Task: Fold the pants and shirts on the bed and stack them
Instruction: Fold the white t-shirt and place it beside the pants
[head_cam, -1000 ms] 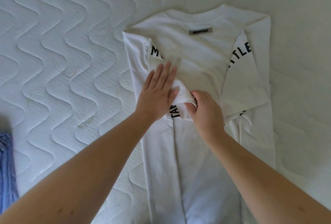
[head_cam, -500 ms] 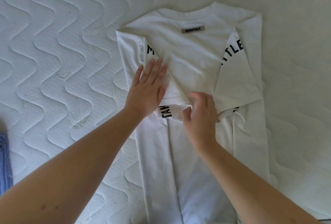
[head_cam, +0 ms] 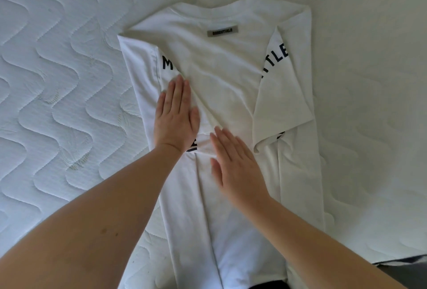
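A white T-shirt (head_cam: pixel 219 76) with black lettering and a grey neck label lies back-up on the bed, collar at the far side. Both its sides and both sleeves are folded in over the middle. My left hand (head_cam: pixel 176 118) lies flat with straight fingers on the folded-in left sleeve. Just right of it, my right hand (head_cam: pixel 235 164) presses flat on the shirt's middle, at the sleeve's hem. Neither hand holds any cloth.
The white quilted mattress (head_cam: pixel 64 94) spreads out to the left and beyond the shirt. At the bottom right corner the bed ends at a dark edge (head_cam: pixel 406 268). A dark strip (head_cam: pixel 268 285) shows below the shirt's hem.
My right hand has let go of the left sleeve's hem, which it pinched a second ago, and now lies flat. My left hand slid slightly leftward, staying flat. The blue garment at left left the view.
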A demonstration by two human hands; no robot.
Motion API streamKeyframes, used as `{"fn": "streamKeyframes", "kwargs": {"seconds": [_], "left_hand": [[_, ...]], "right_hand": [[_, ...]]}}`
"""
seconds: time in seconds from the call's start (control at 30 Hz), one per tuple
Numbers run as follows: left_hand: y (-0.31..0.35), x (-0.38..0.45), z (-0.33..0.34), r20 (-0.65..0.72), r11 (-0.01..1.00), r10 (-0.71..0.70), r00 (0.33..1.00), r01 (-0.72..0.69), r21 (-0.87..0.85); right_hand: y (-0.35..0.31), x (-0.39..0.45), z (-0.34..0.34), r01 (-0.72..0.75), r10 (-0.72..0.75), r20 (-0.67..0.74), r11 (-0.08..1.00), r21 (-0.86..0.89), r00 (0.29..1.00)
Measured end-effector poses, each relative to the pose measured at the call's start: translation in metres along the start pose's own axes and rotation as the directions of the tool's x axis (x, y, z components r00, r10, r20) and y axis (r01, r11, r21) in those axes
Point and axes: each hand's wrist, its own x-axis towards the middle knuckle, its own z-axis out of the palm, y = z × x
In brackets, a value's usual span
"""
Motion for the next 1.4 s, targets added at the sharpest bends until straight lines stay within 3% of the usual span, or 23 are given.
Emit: {"fn": "streamKeyframes", "kwargs": {"seconds": [0.13,0.23,0.5,1.4], "left_hand": [[0.000,0.000,0.001,0.003,1.000,-0.004,1.000,0.004,0.011],[-0.001,0.001,0.002,0.005,1.000,0.001,1.000,-0.001,0.022],[-0.005,0.003,0.011,0.013,1.000,0.000,1.000,-0.001,0.031],[-0.006,0.007,0.012,0.087,1.000,0.021,0.996,-0.022,0.021]], "right_hand": [[0.041,0.040,-0.024,-0.117,0.105,-0.120,0.989,-0.094,0.987],[0.072,0.075,-0.030,-0.219,0.199,-0.124,0.960,-0.174,0.972],[0.139,0.165,-0.028,-0.214,0.211,-0.044,0.928,-0.304,0.976],[0.150,0.176,-0.001,-0.217,0.184,-0.125,0.912,-0.349,0.975]]}}
